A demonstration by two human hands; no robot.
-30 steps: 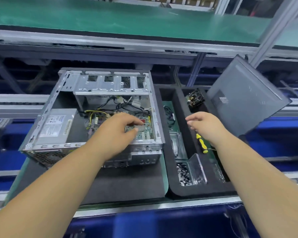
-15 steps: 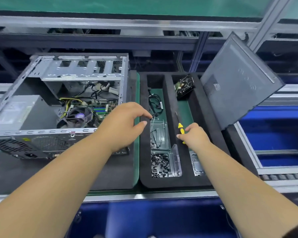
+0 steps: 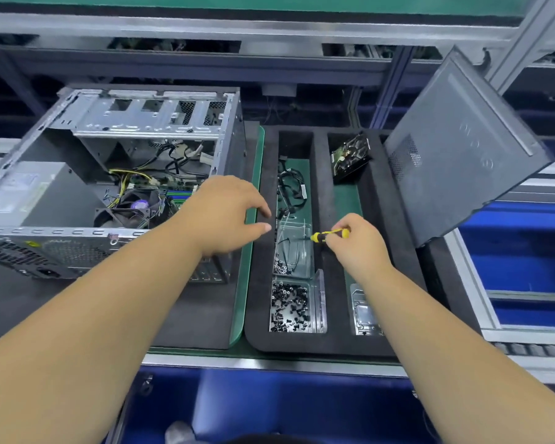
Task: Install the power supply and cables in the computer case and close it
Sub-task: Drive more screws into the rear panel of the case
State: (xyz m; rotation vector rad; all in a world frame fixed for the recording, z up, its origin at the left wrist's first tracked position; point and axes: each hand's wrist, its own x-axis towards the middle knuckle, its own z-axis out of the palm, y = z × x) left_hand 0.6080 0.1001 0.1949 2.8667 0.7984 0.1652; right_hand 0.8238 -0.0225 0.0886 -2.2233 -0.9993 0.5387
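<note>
The open computer case lies on its side at the left, with the grey power supply inside at its left end and yellow and black cables over the motherboard. My right hand grips a yellow-and-black screwdriver, its tip pointing left over a clear box in the foam tray. My left hand hovers between the case and the tray, fingers loosely curved, holding nothing. The grey side panel leans upright at the right.
The black foam tray holds a black cable bundle, a drive-like component, a clear box of black screws and a metal part. A metal rail runs along the near edge.
My left hand left the case interior and moved right toward the tray. My right hand took hold of the screwdriver and lifted it, turning it sideways over the clear box.
</note>
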